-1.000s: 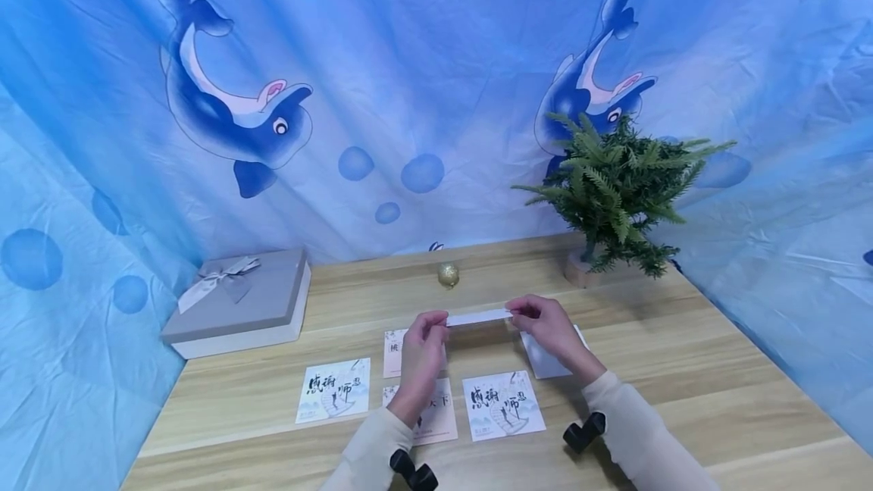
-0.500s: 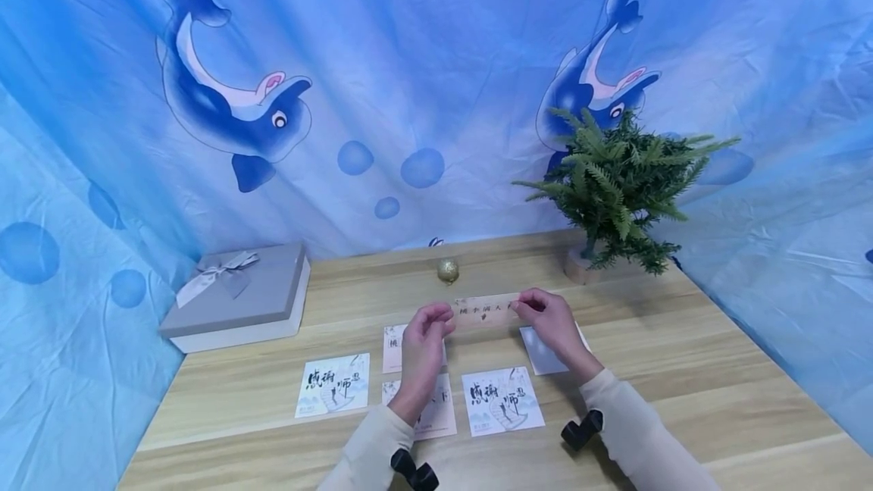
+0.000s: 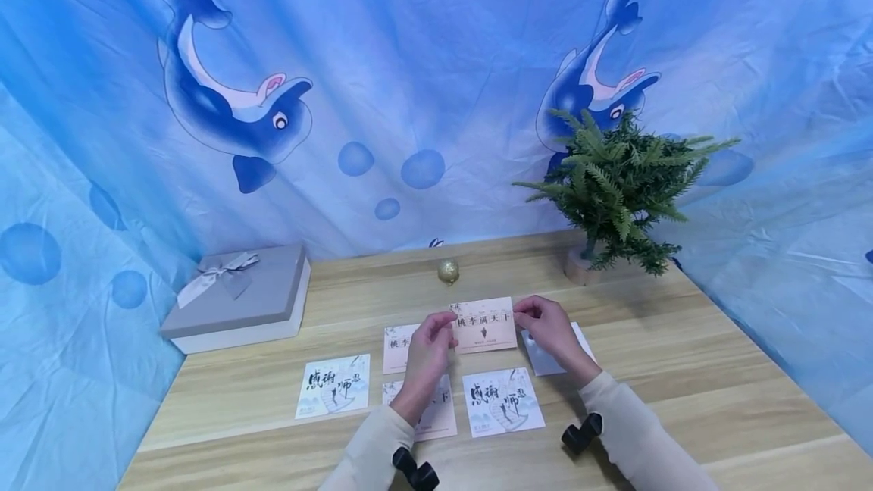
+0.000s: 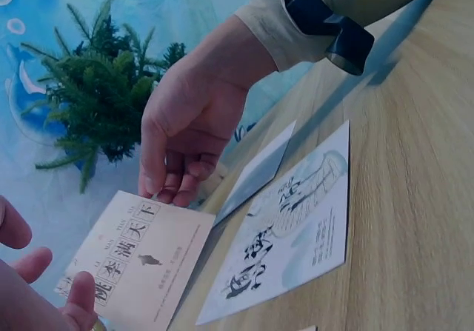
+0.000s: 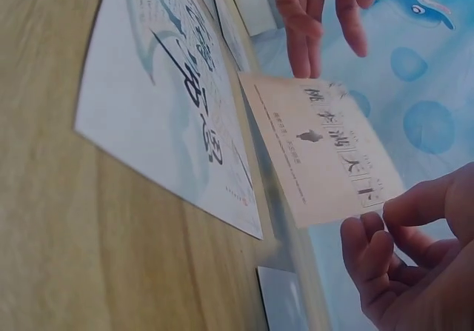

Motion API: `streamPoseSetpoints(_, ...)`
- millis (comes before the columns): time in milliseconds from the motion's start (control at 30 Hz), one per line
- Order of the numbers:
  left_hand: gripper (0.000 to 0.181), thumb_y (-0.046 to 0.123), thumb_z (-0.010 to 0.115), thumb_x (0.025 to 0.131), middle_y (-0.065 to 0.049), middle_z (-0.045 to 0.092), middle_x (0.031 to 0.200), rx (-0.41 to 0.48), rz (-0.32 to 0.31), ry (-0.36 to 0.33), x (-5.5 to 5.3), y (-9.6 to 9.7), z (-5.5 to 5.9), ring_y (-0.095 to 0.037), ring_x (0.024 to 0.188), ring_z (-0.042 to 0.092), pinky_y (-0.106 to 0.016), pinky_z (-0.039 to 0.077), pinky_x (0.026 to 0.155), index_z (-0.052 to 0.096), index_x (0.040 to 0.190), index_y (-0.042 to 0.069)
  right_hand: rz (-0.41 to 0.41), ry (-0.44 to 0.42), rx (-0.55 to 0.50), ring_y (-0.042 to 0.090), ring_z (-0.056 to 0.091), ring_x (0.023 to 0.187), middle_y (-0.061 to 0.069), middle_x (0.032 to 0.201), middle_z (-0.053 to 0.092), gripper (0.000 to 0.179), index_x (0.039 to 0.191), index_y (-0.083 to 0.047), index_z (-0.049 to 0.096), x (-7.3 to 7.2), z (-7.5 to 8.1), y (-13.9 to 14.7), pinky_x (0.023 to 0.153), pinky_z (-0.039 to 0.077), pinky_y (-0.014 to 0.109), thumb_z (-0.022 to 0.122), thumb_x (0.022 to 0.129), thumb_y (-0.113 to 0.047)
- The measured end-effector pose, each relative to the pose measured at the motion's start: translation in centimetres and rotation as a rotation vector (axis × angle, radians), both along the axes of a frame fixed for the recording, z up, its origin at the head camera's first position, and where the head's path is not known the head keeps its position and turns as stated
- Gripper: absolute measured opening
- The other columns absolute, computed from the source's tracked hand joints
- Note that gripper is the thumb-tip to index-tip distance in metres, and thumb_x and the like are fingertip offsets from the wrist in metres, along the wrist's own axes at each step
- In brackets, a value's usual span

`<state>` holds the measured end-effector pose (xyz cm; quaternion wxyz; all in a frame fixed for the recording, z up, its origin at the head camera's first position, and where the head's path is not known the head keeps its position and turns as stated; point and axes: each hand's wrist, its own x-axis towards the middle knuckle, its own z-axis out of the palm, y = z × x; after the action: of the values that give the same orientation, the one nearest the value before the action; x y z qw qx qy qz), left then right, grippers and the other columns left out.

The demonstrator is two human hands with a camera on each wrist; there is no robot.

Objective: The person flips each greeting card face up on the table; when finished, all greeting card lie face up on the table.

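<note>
A pale pink greeting card with a row of black Chinese characters is held up tilted over the table, its printed face toward me. My right hand pinches its right edge between thumb and fingers. At the opposite edge, my left hand has its fingertips right by the card; the right wrist view shows this left hand with fingers spread and extended. Two more pink cards, a rear one and a front one, lie partly hidden under the left arm.
White calligraphy cards lie flat, one at left and one in the middle. Another pale card sits beneath my right wrist. Behind stand a grey gift box, a gold bauble and a small artificial fir tree.
The card, first seen edge-on as a thin strip between both hands, has tipped so its printed face shows fully. The left hand's fingers have loosened at its edge.
</note>
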<state>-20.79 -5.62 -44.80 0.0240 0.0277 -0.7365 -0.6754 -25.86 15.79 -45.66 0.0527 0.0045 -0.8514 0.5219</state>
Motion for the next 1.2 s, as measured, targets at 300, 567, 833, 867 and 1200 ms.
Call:
streamPoseSetpoints(300,0.031,0.010,0.047,0.096,-0.018,0.059,0.127,0.079,0.005,-0.059,-0.3,-0.2,-0.5,-0.031,0.094,0.065,-0.042,0.054,0.087,0.060,0.124,0.003,0.004,-0.043,-0.005,0.018,0.066,0.074,0.009,0.083,0.068,0.013,0.099,0.001,0.069,-0.1,-0.2,-0.1,0.067,0.054,0.030,0.062,0.091,-0.006)
streamPoseSetpoints(567,0.029,0.009,0.047,0.095,-0.019,0.059,0.118,0.079,0.018,-0.092,-0.7,-0.1,-1.0,-0.027,0.089,0.065,-0.038,0.055,0.083,0.060,0.121,0.002,0.017,-0.040,0.018,0.021,0.066,0.071,0.012,0.085,0.070,0.014,0.095,0.002,0.070,0.1,-0.3,-0.3,0.065,0.055,0.030,0.059,0.091,-0.004)
streamPoseSetpoints(833,0.029,0.007,0.048,0.095,-0.017,0.056,0.126,0.081,0.007,-0.108,-0.8,0.0,-1.9,-0.027,0.087,0.066,-0.034,0.056,0.081,0.060,0.120,-0.001,0.033,-0.065,0.076,0.019,0.064,0.067,0.010,0.084,0.069,0.016,0.095,0.001,0.071,0.3,-0.6,-0.3,0.060,0.049,0.027,0.057,0.090,-0.005)
streamPoseSetpoints(867,0.029,0.007,0.048,0.095,-0.017,0.056,0.127,0.081,0.006,-0.101,-0.8,0.1,-1.9,-0.028,0.088,0.066,-0.034,0.057,0.081,0.060,0.119,-0.001,0.034,-0.068,0.074,0.019,0.064,0.067,0.010,0.083,0.068,0.016,0.095,0.001,0.071,0.4,-0.5,-0.3,0.060,0.049,0.027,0.057,0.090,-0.005)
streamPoseSetpoints(1200,0.030,0.007,0.047,0.094,-0.016,0.056,0.128,0.093,0.008,-0.106,-0.9,0.2,-2.0,-0.025,0.087,0.067,-0.032,0.057,0.081,0.059,0.121,-0.001,0.052,-0.096,0.076,0.019,0.066,0.063,0.011,0.081,0.069,0.018,0.095,0.003,0.071,0.6,-0.4,-0.3,0.056,0.050,0.027,0.056,0.092,-0.006)
